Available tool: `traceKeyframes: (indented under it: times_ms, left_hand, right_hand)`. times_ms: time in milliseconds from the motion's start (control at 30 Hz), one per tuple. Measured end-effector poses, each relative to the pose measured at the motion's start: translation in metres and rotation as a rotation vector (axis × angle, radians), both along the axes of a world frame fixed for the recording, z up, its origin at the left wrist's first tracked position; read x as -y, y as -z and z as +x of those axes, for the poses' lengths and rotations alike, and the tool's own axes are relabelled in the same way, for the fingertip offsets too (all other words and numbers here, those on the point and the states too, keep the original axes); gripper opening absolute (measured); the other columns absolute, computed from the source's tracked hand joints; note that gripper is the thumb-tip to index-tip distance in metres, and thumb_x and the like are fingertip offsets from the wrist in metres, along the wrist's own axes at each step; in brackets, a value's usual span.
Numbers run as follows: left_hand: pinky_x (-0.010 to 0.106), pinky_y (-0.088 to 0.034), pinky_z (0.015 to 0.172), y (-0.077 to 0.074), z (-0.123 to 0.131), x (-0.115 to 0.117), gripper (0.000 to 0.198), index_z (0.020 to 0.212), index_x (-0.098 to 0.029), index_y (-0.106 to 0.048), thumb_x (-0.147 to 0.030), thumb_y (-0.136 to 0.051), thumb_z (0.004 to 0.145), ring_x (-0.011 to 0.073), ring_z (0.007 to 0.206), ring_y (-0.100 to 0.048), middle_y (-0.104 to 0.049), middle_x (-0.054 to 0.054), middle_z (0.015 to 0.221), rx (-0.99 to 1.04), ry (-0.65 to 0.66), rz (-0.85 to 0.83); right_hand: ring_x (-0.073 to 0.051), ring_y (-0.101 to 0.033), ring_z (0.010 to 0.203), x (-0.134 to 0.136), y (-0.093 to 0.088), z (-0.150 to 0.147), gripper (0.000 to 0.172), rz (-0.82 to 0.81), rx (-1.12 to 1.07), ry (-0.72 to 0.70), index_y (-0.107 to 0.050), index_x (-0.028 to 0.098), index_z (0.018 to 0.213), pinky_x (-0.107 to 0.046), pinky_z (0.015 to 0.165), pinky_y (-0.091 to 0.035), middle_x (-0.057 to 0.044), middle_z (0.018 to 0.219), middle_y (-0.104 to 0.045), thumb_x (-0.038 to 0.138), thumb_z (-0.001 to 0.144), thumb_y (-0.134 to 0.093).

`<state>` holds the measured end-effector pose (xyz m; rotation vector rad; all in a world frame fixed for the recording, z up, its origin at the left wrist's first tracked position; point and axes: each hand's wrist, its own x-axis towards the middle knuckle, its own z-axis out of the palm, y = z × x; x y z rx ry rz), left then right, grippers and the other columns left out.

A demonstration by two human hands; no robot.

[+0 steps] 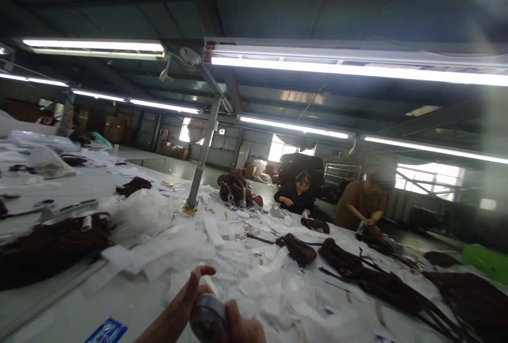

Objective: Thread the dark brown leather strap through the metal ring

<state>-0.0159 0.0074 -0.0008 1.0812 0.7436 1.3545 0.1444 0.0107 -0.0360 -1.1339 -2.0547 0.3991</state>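
Note:
At the bottom middle, my left hand [186, 300] and my right hand [243, 324] are both on a dark, rounded jar-like object [208, 321] with a greyish band and a pale upper part. Its exact kind is blurred. The left hand presses along its left side, thumb or finger reaching over the pale top. From the right, the fingers of my right hand curl round it. White paper and film scraps [254, 290] lie on the table beneath and beyond both hands.
Dark brown bags [297, 249] lie to the right, and a brown bag heap [237, 187] stands beyond a metal post [203, 160]. Another brown bag [55, 245] is at left, near a blue packet [107, 331]. Two people [296, 195] work across the table. Lamps hang overhead.

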Motion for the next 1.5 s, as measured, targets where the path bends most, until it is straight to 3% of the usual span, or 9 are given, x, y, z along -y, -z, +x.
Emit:
traceKeyframes:
  times_ms: [133,267,500,633,767,867,1033,1200,1500]
  left_hand:
    - [0.022,-0.022,0.042,-0.030,-0.007,0.016,0.056,0.089,-0.020,-0.064,-0.072,-0.058,0.069,0.0102,0.041,-0.039,-0.047,-0.004,0.048,-0.360,0.004,0.234]
    - [0.020,-0.018,0.037,-0.057,0.002,0.030,0.045,0.074,-0.023,-0.053,-0.066,-0.065,0.067,0.0070,0.037,-0.028,-0.034,-0.010,0.044,-0.010,-0.209,0.089]
    - [0.021,-0.030,0.039,-0.034,0.033,0.016,0.051,0.084,-0.027,-0.045,-0.072,-0.061,0.067,0.0102,0.038,-0.038,-0.039,-0.010,0.046,0.525,-0.264,-0.362]
    - [0.022,-0.032,0.043,-0.024,0.022,0.007,0.068,0.092,-0.021,-0.052,-0.083,-0.052,0.062,0.0123,0.046,-0.045,-0.048,-0.005,0.051,0.128,-0.078,-0.110]
    - [0.020,-0.026,0.044,-0.043,-0.002,0.011,0.059,0.101,-0.017,-0.057,-0.070,-0.052,0.076,0.0094,0.044,-0.040,-0.049,-0.006,0.051,-0.476,0.180,0.264]
    - [0.019,-0.026,0.044,-0.055,-0.005,0.014,0.044,0.091,-0.017,-0.058,-0.060,-0.055,0.080,0.0083,0.044,-0.041,-0.053,-0.005,0.051,-0.610,0.155,0.355]
    - [0.017,-0.017,0.038,-0.047,0.016,0.010,0.048,0.072,-0.020,-0.045,-0.066,-0.058,0.074,0.0039,0.038,-0.024,-0.034,-0.011,0.045,-0.145,-0.030,0.115]
    - [0.016,-0.029,0.039,-0.038,0.036,0.020,0.050,0.071,-0.020,-0.045,-0.062,-0.071,0.065,0.0044,0.042,-0.034,-0.041,-0.010,0.051,0.241,0.000,-0.153]
    - [0.015,-0.023,0.032,-0.027,0.045,0.012,0.057,0.061,-0.021,-0.039,-0.063,-0.076,0.056,0.0037,0.031,-0.030,-0.039,-0.010,0.037,0.422,-0.125,-0.359]
  right_hand:
    - [-0.022,-0.061,0.051,0.008,-0.023,0.006,0.035,0.105,0.187,-0.048,-0.055,0.025,0.096,-0.027,0.045,-0.030,-0.004,0.064,-0.066,0.058,0.085,-0.048]
    - [-0.021,-0.060,0.054,0.023,-0.034,-0.001,0.043,0.123,0.037,0.010,-0.052,0.025,0.102,-0.027,0.049,-0.031,-0.001,0.063,-0.063,0.061,0.078,-0.056]
    - [-0.027,-0.063,0.069,0.033,-0.013,-0.018,0.046,-0.010,-0.157,0.196,-0.053,0.023,0.116,-0.031,0.057,-0.043,-0.010,0.080,-0.068,0.058,0.088,-0.043]
    - [-0.025,-0.063,0.054,0.021,-0.010,0.004,0.040,0.037,0.082,0.151,-0.056,0.022,0.108,-0.029,0.047,-0.036,-0.009,0.068,-0.069,0.054,0.089,-0.040]
    - [-0.025,-0.065,0.048,0.017,-0.029,0.014,0.034,0.162,0.442,0.050,-0.053,0.018,0.104,-0.027,0.043,-0.028,-0.009,0.065,-0.071,0.046,0.089,-0.041]
    - [-0.023,-0.068,0.060,0.023,-0.046,0.009,0.027,0.171,0.381,0.013,-0.047,0.020,0.112,-0.025,0.048,-0.034,-0.006,0.073,-0.073,0.036,0.092,-0.040]
    - [-0.020,-0.064,0.065,0.026,-0.043,0.009,0.030,0.115,0.148,0.058,-0.050,0.023,0.107,-0.024,0.051,-0.039,-0.003,0.074,-0.070,0.046,0.090,-0.044]
    - [-0.022,-0.062,0.064,0.023,-0.028,0.013,0.040,0.151,0.110,0.158,-0.057,0.023,0.096,-0.027,0.056,-0.039,-0.006,0.071,-0.067,0.053,0.094,-0.031]
    - [-0.016,-0.056,0.059,0.010,-0.023,0.015,0.062,-0.029,-0.185,-0.055,-0.056,0.020,0.084,-0.023,0.051,-0.035,-0.002,0.065,-0.060,0.073,0.085,-0.024]
